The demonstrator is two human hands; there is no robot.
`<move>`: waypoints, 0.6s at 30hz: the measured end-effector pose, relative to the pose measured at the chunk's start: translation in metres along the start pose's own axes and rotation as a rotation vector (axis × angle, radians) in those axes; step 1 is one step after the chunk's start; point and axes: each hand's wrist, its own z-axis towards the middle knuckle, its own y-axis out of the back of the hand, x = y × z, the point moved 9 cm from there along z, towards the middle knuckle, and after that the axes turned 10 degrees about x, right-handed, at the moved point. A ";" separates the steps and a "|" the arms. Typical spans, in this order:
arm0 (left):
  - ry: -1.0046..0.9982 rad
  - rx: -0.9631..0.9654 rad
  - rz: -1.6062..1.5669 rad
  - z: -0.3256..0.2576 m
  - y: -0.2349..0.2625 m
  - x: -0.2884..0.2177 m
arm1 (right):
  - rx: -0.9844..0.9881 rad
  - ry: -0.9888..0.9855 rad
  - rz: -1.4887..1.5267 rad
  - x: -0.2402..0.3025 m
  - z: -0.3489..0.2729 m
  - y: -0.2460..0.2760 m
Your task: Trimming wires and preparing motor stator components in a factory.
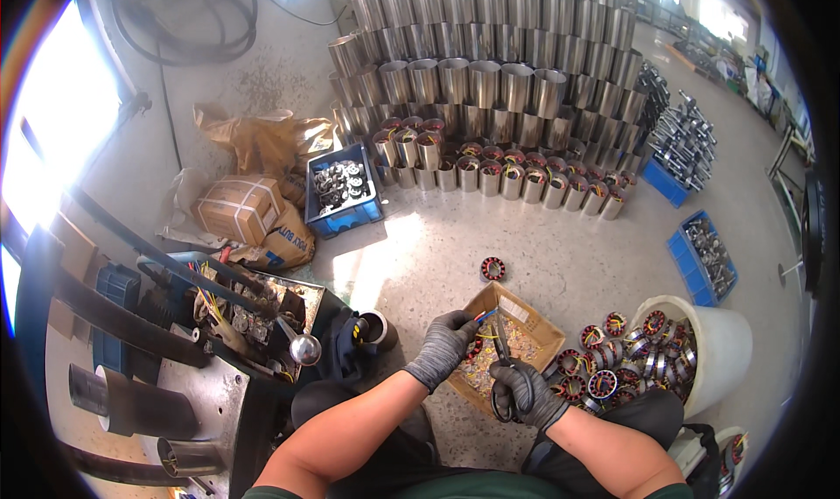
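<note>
A tall stack of shiny steel cylinder housings (pixel 490 70) fills the far side of the speckled concrete floor (pixel 542 236), with a row of shorter wound housings along its foot. At the near left stands a grey metal machine (pixel 175 368) with black bars and loose coloured wires. A white plastic bucket (pixel 713 346) sits at the near right of the floor, and a heap of copper-wound stator cores (pixel 608 359) spills against its left side. Left of the stack's foot is a blue plastic crate of metal parts (pixel 343 188); two more blue crates lie by the right edge.

Just beside the heap, an open brown cardboard box (pixel 534 324) holds small wire clippings. Both hands, in grey knit gloves, are over this box. The left hand (pixel 444 346) is clenched round a stator core with coloured lead wires (pixel 479 326), which sits above the box's left half, mostly hidden by the fingers. The right hand (pixel 525 392) has its grip closed through the black-handled scissors (pixel 501 368), blades pointing up toward the wires. One lone stator core (pixel 493 269) lies on the floor just beyond the box's far corner.
</note>
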 end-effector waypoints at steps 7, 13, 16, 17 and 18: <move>-0.010 -0.026 0.094 0.007 0.009 0.015 | 0.038 -0.040 0.028 -0.019 0.002 0.003; 0.126 0.010 0.032 0.002 0.010 0.017 | 0.082 -0.006 -0.115 -0.015 0.004 0.000; 0.115 0.034 -0.001 0.002 0.011 0.025 | 0.035 -0.020 -0.088 -0.018 0.008 0.003; 0.115 0.037 -0.001 0.000 0.008 0.022 | 0.059 -0.014 -0.119 -0.015 0.008 0.001; 0.125 0.063 -0.007 -0.004 0.003 0.018 | 0.084 -0.008 -0.150 -0.012 0.009 0.000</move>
